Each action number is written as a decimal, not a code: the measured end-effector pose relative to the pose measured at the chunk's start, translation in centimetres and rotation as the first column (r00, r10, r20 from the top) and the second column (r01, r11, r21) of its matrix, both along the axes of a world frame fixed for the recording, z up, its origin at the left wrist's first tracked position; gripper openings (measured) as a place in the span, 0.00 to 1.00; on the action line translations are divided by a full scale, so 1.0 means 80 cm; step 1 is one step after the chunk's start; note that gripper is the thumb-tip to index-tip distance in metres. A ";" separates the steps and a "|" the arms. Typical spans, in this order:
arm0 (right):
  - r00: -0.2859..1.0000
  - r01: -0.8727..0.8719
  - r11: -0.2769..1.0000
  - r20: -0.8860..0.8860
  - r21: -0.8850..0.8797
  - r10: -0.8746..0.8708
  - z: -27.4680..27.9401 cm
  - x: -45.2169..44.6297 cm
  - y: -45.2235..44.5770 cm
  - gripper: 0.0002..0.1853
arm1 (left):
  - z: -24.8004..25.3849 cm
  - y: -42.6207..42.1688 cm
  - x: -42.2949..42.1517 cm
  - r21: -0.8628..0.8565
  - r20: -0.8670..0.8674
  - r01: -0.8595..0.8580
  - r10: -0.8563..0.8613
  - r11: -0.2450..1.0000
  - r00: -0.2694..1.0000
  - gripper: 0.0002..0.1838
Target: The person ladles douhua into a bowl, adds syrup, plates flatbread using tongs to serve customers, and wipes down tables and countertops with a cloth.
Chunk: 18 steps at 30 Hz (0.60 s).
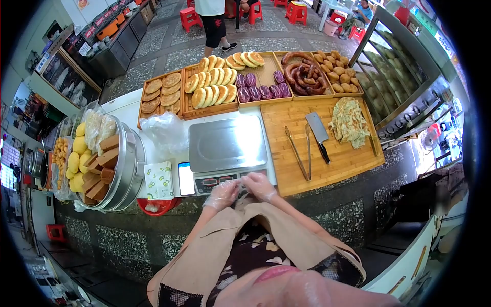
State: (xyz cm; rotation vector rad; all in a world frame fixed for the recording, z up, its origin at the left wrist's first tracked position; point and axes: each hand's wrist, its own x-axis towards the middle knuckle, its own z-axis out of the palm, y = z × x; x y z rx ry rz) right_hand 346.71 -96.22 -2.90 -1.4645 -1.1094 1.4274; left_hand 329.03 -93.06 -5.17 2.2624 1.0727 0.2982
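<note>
My left hand [223,195] and my right hand [259,186], both in thin clear gloves, are close together at the front edge of a steel weighing scale [215,148]. The fingers of each are bent together; anything between them is too small to make out. A phone [186,179] with a bright screen lies left of the scale, beside a green-patterned packet [159,180]. To the right, a wooden board [279,148] bears tongs [298,153], a cleaver [317,130] and a heap of shredded flatbread [350,122].
Behind the scale stand trays of flat cakes [162,93], buns [212,84], purple rolls [261,92], sausages [307,75] and fried balls [337,72]. Steamers [125,166] stand left, a glass cabinet [394,71] right. A person [210,23] stands beyond the trays.
</note>
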 end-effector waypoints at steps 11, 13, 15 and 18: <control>1.000 -0.019 0.999 -0.014 -0.036 0.018 0.008 0.001 -0.002 0.15 | -0.003 -0.001 0.001 -0.021 0.000 0.010 -0.010 1.000 1.000 0.14; 1.000 -0.023 0.999 -0.011 -0.034 0.022 0.006 0.001 -0.002 0.15 | -0.003 -0.001 0.000 -0.032 0.006 0.007 -0.007 0.999 1.000 0.14; 0.999 -0.041 0.998 -0.001 -0.037 0.041 0.002 0.001 -0.001 0.16 | -0.005 -0.002 -0.001 -0.003 0.014 0.008 -0.008 1.000 1.000 0.13; 0.998 -0.053 0.998 0.026 -0.024 0.054 0.002 0.001 0.000 0.16 | -0.008 -0.003 -0.001 0.009 0.025 0.012 -0.013 1.000 1.000 0.13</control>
